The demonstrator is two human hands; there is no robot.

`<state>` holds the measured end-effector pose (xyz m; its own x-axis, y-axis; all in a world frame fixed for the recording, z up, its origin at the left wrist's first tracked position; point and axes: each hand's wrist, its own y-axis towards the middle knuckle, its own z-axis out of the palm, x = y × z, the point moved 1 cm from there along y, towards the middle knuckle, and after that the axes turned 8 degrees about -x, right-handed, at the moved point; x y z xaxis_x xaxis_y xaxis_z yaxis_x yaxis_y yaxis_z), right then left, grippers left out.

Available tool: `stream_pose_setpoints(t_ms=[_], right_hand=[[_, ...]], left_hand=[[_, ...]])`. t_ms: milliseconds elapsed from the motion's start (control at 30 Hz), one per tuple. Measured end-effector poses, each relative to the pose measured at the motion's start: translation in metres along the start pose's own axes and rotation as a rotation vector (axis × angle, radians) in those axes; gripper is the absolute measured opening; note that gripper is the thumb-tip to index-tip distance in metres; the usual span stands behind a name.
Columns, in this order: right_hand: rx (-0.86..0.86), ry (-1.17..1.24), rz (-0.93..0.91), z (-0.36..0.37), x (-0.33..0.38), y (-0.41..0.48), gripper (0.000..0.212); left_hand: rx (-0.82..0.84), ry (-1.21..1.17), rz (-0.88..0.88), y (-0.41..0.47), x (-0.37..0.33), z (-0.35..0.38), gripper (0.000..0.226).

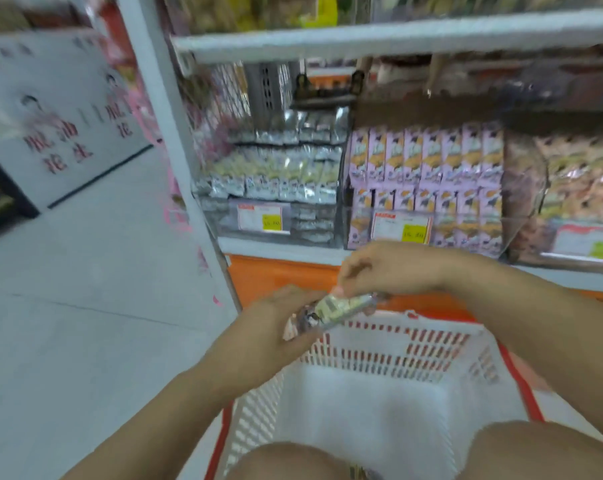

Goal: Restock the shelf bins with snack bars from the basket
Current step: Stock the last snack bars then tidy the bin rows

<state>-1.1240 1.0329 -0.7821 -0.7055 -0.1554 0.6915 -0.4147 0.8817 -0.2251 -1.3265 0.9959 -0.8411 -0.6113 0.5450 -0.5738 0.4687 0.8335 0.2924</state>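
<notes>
A silver-wrapped snack bar (334,311) is held above the far rim of the white basket (442,344), which has a red frame. My left hand (276,317) grips the bar's left end from below. From above, my right hand (386,271) pinches its upper edge. The basket's floor looks bare, apart from a bit of wrapper at the bottom edge between my knees. On the shelf ahead, a clear bin (276,174) holds several silver bars, and beside it a bin (428,181) holds purple packets.
A white shelf upright (175,140) stands left of the bins, with grey floor beyond it. An orange shelf base (279,275) runs below the bins. Yellow price tags (271,221) sit on the bin fronts. A third bin (577,188) of mixed snacks is at the right.
</notes>
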Motion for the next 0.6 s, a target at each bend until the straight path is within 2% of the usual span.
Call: stream_pose_setpoints(t_ms=[67, 133, 233, 300, 367, 433, 500, 600], right_hand=[[-0.143, 0.065, -0.042, -0.015, 0.027, 0.005, 0.027], [-0.342, 0.189, -0.069, -0.026, 0.047, 0.014, 0.03], [-0.75, 0.3, -0.038, -0.035, 0.053, 0.03, 0.034], [-0.904, 0.181, -0.016, -0.031, 0.046, 0.036, 0.032], [-0.881, -0.084, 0.036, -0.022, 0.029, 0.04, 0.038], [-0.767, -0.289, 0.133, -0.017, 0.007, 0.043, 0.046], [-0.683, -0.317, 0.194, -0.017, -0.007, 0.043, 0.052], [-0.662, -0.42, 0.173, -0.017, -0.013, 0.046, 0.048]], left_hand=[[-0.212, -0.016, -0.012, 0.004, -0.009, -0.023, 0.041], [-0.376, -0.018, -0.095, 0.01, -0.016, -0.042, 0.042], [-0.502, -0.001, -0.243, 0.026, -0.022, -0.06, 0.039], [-0.551, -0.04, -0.324, 0.043, -0.024, -0.067, 0.036], [-0.572, -0.081, -0.367, 0.062, -0.025, -0.071, 0.034], [-0.573, -0.088, -0.375, 0.083, -0.027, -0.071, 0.035], [-0.545, -0.048, -0.363, 0.107, -0.027, -0.068, 0.037], [-0.479, 0.081, -0.339, 0.145, -0.026, -0.058, 0.039]])
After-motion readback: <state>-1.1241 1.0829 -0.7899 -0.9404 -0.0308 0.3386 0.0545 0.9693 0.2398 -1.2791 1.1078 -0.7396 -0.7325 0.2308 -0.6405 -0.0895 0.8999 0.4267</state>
